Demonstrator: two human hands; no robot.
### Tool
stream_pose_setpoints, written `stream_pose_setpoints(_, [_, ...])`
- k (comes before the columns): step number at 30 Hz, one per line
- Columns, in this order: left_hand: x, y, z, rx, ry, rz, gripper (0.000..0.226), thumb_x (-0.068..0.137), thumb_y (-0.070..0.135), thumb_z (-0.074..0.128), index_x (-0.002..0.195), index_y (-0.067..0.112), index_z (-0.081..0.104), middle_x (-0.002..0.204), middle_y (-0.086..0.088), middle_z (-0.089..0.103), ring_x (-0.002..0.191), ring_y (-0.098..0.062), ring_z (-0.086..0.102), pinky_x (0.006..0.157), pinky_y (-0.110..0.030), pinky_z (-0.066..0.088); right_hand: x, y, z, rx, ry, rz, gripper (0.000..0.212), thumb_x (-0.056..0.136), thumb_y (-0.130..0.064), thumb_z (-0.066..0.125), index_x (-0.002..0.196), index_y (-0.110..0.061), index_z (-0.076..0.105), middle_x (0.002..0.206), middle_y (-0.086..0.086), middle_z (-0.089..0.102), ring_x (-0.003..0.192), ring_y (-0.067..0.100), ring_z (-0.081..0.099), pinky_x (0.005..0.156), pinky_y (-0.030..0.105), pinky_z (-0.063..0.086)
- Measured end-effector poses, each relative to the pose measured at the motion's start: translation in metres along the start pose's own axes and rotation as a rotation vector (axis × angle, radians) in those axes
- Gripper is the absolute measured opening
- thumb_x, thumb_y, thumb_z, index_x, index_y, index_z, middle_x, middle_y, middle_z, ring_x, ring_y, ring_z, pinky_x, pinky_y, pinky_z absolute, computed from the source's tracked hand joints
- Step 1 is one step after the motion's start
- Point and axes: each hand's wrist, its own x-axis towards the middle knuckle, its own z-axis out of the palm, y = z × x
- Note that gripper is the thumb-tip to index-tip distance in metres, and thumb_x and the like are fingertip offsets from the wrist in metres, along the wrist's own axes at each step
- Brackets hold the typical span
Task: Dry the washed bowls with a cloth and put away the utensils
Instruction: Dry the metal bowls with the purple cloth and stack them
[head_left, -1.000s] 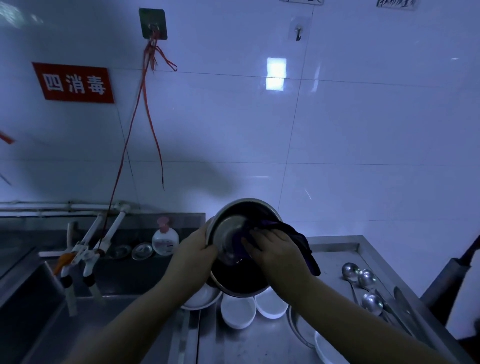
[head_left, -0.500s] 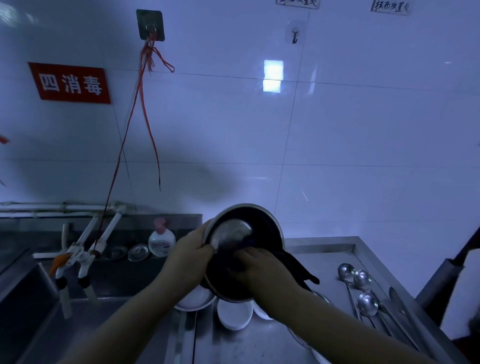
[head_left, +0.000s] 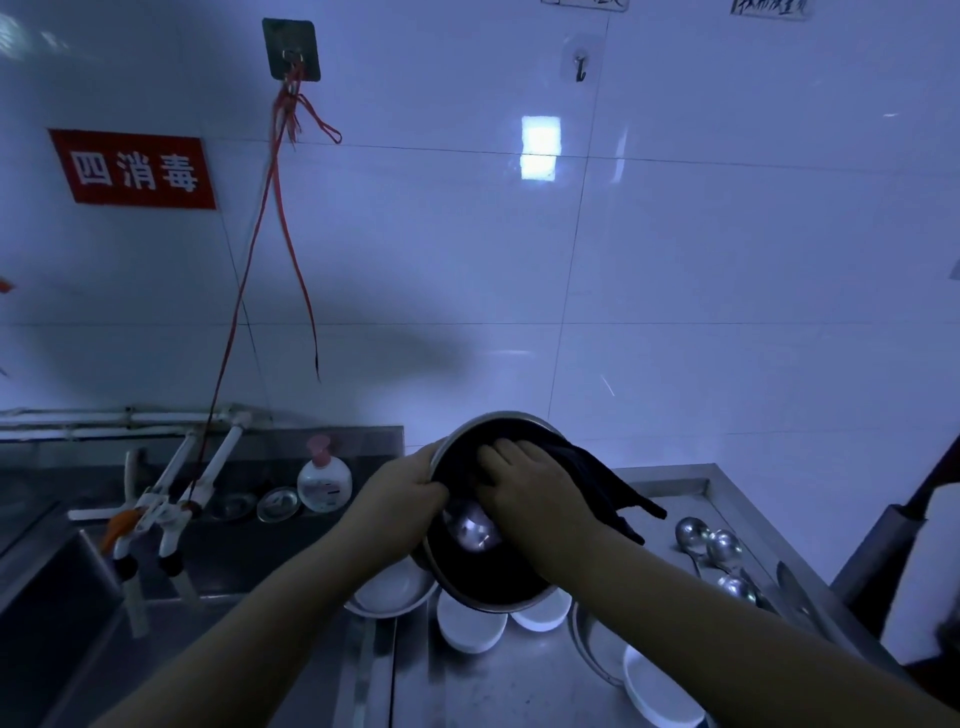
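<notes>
I hold a steel bowl tilted toward me above the counter. My left hand grips its left rim. My right hand presses a dark cloth against the upper inside of the bowl; the cloth's loose end hangs over the right rim. Several white bowls lie on the counter under the steel bowl. Several metal ladles lie on the counter to the right.
A sink with white taps lies at the left. A soap bottle and small metal lids stand behind it. The steel counter's raised edge runs along the right. Red strings hang from a wall hook.
My right hand with the cloth has moved from the lower inside of the bowl up to its upper rim. The bowl has stayed in my left hand.
</notes>
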Motion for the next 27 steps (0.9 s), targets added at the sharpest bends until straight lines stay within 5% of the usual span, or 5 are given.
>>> stream_pose_setpoints(8, [-0.006,-0.003,-0.006,-0.047,0.233,0.019,0.049,0.077,0.004,0.048,0.089,0.05,0.059,0.066,0.008,0.063,0.06,-0.01,0.058,0.05,-0.025,0.041,-0.028,-0.006,0.004,0.005,-0.071,0.088,0.045,0.071,-0.016,0.032,0.089,-0.012,0.074,0.095,0.009,0.068,0.086,0.025,0.064,0.075,0.031,0.054])
stream_pose_setpoints(13, [-0.008,-0.01,0.008,-0.105,0.307,-0.005,0.038,0.074,0.016,0.043,0.093,0.045,0.059,0.069,0.012,0.064,0.066,0.003,0.057,0.054,-0.022,0.034,-0.052,-0.032,0.009,0.343,-0.153,0.216,0.061,0.046,-0.02,0.073,0.107,-0.019,0.07,0.103,0.003,0.068,0.092,0.022,0.065,0.082,0.028,0.049])
stream_pose_setpoints(17, [-0.002,-0.011,0.009,-0.216,0.314,-0.046,0.039,0.084,0.005,0.046,0.085,0.038,0.067,0.071,0.01,0.068,0.07,-0.003,0.061,0.061,-0.028,0.046,-0.052,-0.057,0.011,0.559,0.001,0.282,0.044,0.074,-0.024,0.049,0.114,-0.022,0.067,0.108,-0.001,0.069,0.093,0.018,0.063,0.082,0.028,0.047])
stream_pose_setpoints(24, [0.005,-0.017,-0.014,-0.16,0.07,-0.148,0.025,0.079,-0.002,0.053,0.094,0.013,0.067,0.09,-0.016,0.069,0.086,-0.036,0.065,0.081,-0.053,0.054,-0.073,-0.006,0.019,0.181,0.029,-0.175,0.032,0.075,-0.015,0.067,0.107,-0.019,0.069,0.094,0.006,0.07,0.085,0.022,0.065,0.077,0.034,0.051])
stream_pose_setpoints(27, [0.005,-0.017,-0.022,-0.188,-0.024,-0.187,0.022,0.085,0.007,0.055,0.102,0.017,0.065,0.093,-0.018,0.069,0.082,-0.036,0.067,0.07,-0.047,0.059,-0.068,0.015,0.014,0.145,0.113,-0.288,0.015,0.086,-0.011,0.064,0.095,-0.019,0.073,0.081,0.005,0.069,0.073,0.021,0.064,0.072,0.033,0.052])
